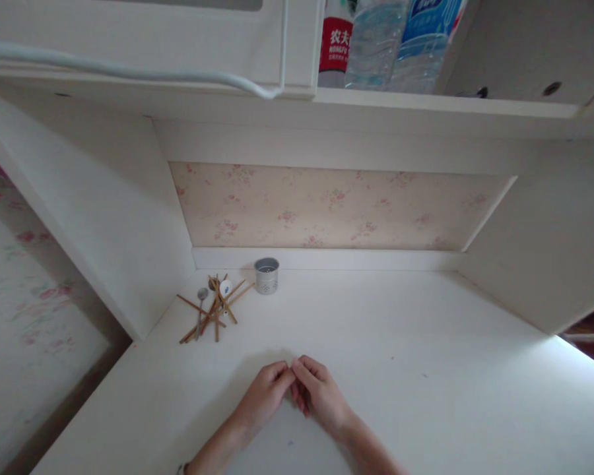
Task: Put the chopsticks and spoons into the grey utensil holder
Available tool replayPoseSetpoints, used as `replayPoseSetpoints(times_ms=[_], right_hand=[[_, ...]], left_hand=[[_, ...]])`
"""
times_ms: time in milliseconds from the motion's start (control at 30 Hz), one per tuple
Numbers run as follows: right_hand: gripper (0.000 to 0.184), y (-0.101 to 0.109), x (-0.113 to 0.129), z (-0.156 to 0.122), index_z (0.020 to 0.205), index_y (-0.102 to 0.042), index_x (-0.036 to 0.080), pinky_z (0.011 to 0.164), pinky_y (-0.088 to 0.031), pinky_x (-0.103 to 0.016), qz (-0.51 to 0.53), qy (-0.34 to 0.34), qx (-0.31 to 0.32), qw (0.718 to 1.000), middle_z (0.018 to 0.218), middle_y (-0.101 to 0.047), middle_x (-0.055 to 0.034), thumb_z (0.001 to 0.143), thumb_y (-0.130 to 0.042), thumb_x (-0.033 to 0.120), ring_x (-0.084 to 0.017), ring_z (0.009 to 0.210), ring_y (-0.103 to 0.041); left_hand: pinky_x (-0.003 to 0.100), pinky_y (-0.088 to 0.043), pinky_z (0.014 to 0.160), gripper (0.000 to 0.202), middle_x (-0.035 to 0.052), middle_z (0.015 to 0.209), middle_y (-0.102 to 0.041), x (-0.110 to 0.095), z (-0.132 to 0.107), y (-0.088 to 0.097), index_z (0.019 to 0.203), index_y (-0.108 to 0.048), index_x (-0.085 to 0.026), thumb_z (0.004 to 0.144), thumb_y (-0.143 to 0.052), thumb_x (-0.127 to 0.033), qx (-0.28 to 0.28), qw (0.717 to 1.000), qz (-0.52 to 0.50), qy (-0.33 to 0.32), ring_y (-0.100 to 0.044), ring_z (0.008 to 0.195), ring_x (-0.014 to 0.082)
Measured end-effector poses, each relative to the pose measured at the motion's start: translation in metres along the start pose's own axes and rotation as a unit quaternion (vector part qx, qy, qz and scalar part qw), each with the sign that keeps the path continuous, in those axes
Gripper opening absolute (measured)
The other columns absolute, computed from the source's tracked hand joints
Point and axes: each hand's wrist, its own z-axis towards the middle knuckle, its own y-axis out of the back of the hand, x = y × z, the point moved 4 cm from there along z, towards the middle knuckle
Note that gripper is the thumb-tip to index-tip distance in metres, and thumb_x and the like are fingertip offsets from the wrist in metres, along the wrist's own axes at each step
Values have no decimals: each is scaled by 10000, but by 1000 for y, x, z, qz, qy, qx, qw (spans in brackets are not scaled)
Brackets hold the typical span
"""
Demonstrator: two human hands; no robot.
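Bare left hand (270,386) and right hand (321,390) touch, fingers curled in, nothing visible held. White tabletop (406,330), far left: crossed slim brown wooden sticks (218,308), grey metal spoon (202,294) among them; upright silver perforated metal cup (266,280) beside. Risk: one stick, pulled through crossings, could nudge cup.

Chopsticks heaped beside the cup

The cup (266,281), gray and perforated, stands upright. Just left of it, brown chopsticks (223,300) lie criss-crossed, with a gray spoon (202,293) and a white spoon (226,287) among them.
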Motion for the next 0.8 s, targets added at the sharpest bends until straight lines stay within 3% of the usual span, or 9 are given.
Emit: replayPoseSetpoints(times_ms=[233,467,800], right_hand=[[489,-2,1,-2,677,-500,186,352,-303,-198,-9,8,5,1000,488,-495,48,824,-528,652,-72,373,-409],[453,-1,1,-4,700,-508,182,367,-312,-192,-16,13,10,1000,508,-489,49,851,-530,608,-74,400,-421],[445,-3,4,-7,703,-513,179,376,-325,-199,-16,10,12,1000,538,-507,39,847,-540,599,-81,419,-441]], left_hand=[[282,-446,671,414,21,580,-640,0,-4,7,606,-561,-187,880,-442,-474,-4,999,43,-2,-605,617,169],[283,-438,627,413,31,575,-637,-5,-6,4,604,-557,-181,878,-438,-465,4,1000,30,-1,-601,593,171],[286,-447,601,381,17,562,-619,2,-5,5,628,-535,-182,882,-449,-452,1,1000,9,-2,-603,568,169]])
